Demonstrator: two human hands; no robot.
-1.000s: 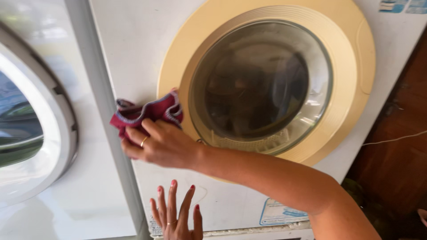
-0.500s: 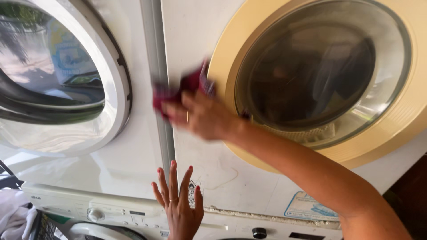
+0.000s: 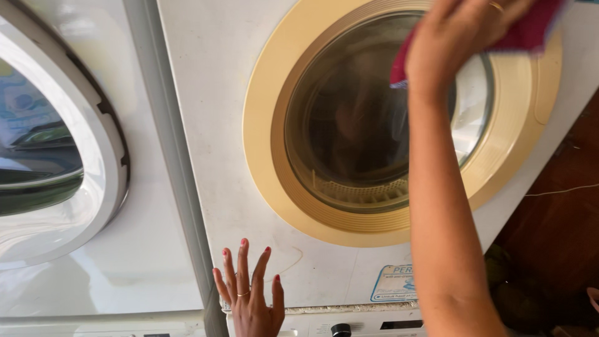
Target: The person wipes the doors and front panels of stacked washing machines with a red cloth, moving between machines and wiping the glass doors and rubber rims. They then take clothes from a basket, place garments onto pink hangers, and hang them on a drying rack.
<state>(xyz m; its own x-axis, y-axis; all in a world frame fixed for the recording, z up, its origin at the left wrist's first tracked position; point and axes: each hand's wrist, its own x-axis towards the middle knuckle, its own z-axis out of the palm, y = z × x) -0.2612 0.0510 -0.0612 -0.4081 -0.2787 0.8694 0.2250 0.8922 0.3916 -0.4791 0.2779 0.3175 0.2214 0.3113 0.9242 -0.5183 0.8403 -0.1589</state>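
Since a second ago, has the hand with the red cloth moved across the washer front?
Yes. The right hand with the red cloth went from the yellow door ring's left edge to its upper right.

Bare arms, red-painted nails, rings on left grip and right grip

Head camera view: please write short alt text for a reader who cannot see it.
A right hand presses a dark red cloth against the yellowed round door of a white front-loading washing machine. The left hand rests flat, fingers spread, on the machine's front below the door. Another white machine stands alongside.
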